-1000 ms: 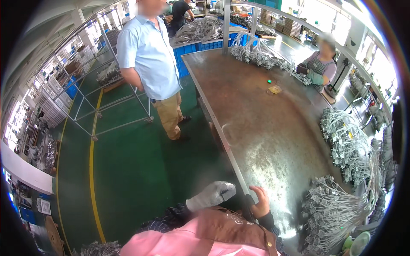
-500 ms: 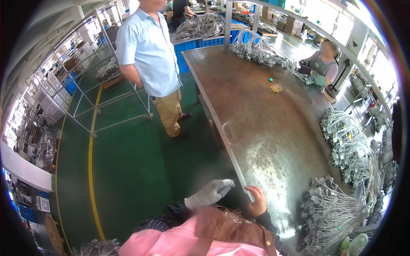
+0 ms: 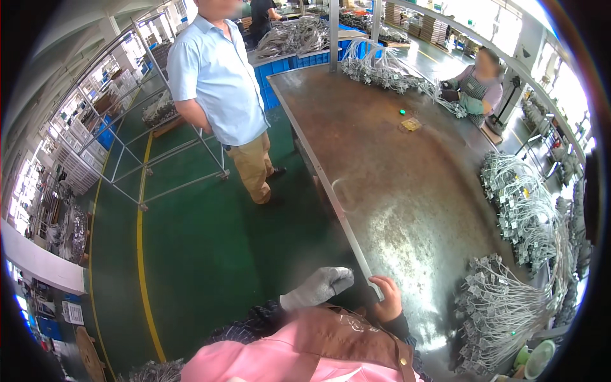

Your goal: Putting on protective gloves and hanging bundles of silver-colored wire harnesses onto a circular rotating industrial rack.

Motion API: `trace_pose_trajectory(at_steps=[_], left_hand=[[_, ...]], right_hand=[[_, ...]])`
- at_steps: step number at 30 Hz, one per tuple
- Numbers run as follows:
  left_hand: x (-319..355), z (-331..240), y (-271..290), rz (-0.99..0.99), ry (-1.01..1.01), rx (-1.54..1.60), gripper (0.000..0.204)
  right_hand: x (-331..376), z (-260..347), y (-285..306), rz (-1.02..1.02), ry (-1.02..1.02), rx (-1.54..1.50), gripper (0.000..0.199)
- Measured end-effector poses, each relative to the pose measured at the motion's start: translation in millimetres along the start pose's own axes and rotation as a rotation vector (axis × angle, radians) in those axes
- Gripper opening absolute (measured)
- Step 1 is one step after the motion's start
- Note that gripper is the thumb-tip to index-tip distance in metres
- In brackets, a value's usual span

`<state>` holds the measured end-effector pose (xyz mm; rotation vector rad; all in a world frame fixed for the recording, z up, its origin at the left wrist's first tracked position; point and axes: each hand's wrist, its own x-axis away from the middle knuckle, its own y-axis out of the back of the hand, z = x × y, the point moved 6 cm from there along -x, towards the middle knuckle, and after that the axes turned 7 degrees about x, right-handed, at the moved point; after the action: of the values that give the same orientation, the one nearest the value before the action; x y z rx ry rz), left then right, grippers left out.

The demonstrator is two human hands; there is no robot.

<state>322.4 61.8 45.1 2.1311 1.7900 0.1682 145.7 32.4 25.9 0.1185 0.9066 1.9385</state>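
My left hand (image 3: 318,286), in a grey-white work glove, hovers in front of my body just left of the table. Its fingers are curled together, and the inside of the hand is hidden. Bare, my right hand (image 3: 387,300) is at the near left corner of the large metal-topped table (image 3: 382,172), its fingers bent over the pale metal edge strip (image 3: 352,242). Brown rust-like stains and a shiny worn patch mark the tabletop. Bundles of white cables with small connectors (image 3: 496,312) lie along its right side, nearest to my right hand.
A person in a light blue shirt (image 3: 216,83) stands left of the table. Across it, a gloved person (image 3: 474,92) handles white cables (image 3: 388,70). A small green round thing (image 3: 402,112) and a yellowish square patch (image 3: 412,125) show on top. A metal frame rack (image 3: 184,149) stands left.
The view has shifted slightly. Both my hands keep nearly the same pose, with the right one still at the table edge. The person across the table has moved their head and arms a little.
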Motion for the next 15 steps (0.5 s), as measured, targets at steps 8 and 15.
trace_pose_trajectory(at_steps=[8, 15], left_hand=[[1, 16, -12, 0.008, -0.054, -0.040, 0.015], [-2, 11, -13, -0.016, -0.109, 0.049, 0.013]], right_hand=[[6, -2, 2, -0.010, -0.021, 0.019, 0.050], [7, 3, 7, -0.034, -0.030, 0.012, 0.049]])
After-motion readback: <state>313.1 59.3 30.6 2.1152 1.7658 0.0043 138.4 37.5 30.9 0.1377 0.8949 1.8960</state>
